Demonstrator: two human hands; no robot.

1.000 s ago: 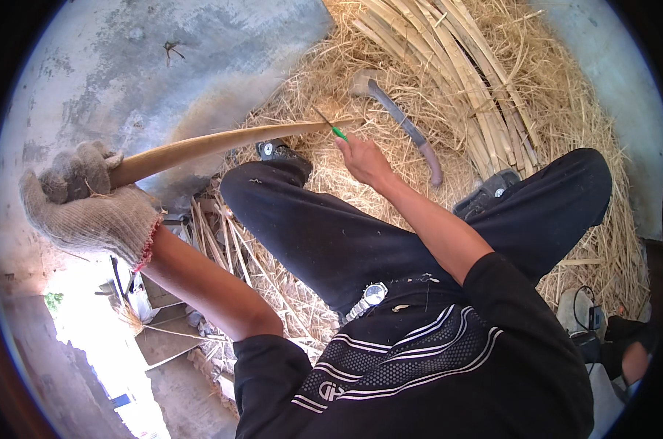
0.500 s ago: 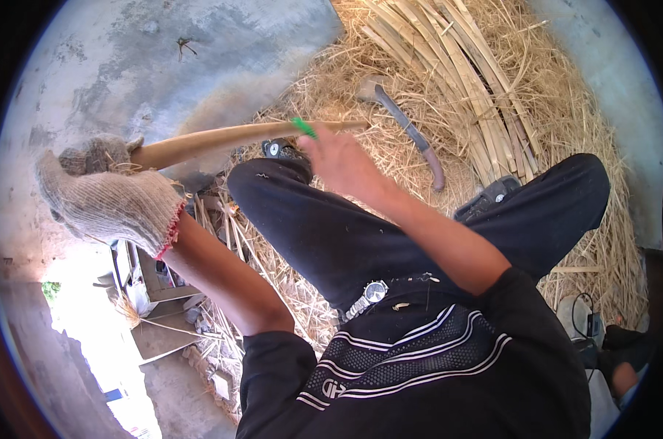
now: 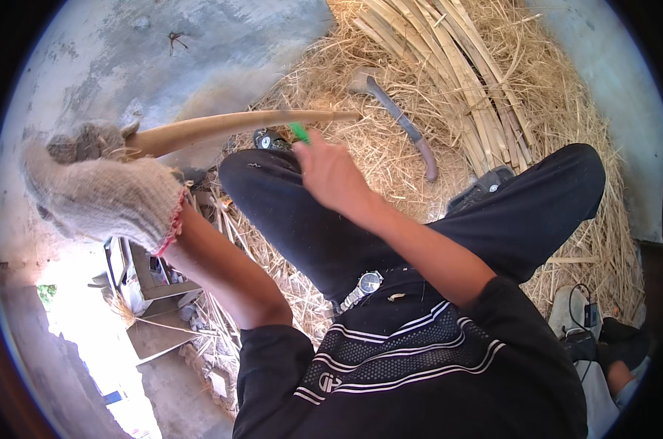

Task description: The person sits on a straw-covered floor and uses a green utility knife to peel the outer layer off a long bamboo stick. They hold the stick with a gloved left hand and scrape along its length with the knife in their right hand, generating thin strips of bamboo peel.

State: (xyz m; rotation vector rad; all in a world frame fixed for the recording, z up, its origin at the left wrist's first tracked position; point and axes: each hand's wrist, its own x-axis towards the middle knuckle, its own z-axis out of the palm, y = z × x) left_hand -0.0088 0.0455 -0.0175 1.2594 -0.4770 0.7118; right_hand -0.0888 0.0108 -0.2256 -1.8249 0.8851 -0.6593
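Note:
My left hand (image 3: 112,190), in a pale knitted glove with a red cuff, grips the thick end of a light wooden strip (image 3: 192,133), bamboo by its look. The strip runs to the right above my left knee and tapers to a thin tip. My bare right hand (image 3: 335,172) is closed on a small green-handled tool (image 3: 299,132) just below the strip, towards its thin end. Blur and the fingers hide the tool's working part, so its kind is unclear. Beyond the right hand, a long-bladed knife (image 3: 401,121) with a brown handle lies on the straw-like shavings.
A bundle of long split strips (image 3: 470,80) lies at the far right on the shavings (image 3: 375,161). A silver wristwatch (image 3: 362,290) rests on my lap. Pale wall (image 3: 236,36) rises at the far left. At the lower right are a cable (image 3: 586,300) and part of another person (image 3: 618,374).
The whole view has shifted slightly. My right hand with the green-handled tool has dropped a little from the strip towards me. My left hand keeps its hold on the strip.

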